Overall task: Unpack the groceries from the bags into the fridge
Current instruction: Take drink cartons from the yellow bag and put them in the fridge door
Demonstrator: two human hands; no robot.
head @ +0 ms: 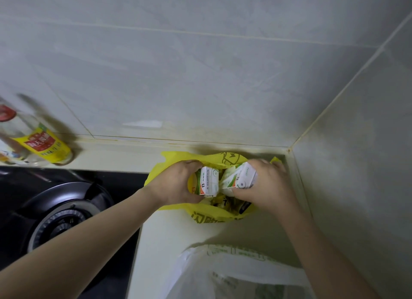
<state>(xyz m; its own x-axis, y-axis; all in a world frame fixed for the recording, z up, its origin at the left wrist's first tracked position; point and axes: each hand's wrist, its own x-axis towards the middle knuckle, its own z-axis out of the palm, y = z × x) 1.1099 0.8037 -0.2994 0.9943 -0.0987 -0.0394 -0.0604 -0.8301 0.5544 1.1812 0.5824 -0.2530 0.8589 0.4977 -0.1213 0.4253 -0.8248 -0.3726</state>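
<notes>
Left hand (176, 182) grips left carton (208, 182), long axis near vertical in frame. Right hand (265, 185) grips right carton (239, 176), tilted toward upper right.

On the countertop (160, 236), far left corner, against the grey tiled wall (200, 64): 1 clear bottle (38, 142), red cap, yellow label, blurred. Along the left edge: black glass hob (124, 185) with 1 round gas burner (60, 217).

Two cartons (208, 183) (239, 176), two bags (170, 161) (200, 272) (yellow, white), one bottle (42, 144), one burner (60, 222).
</notes>
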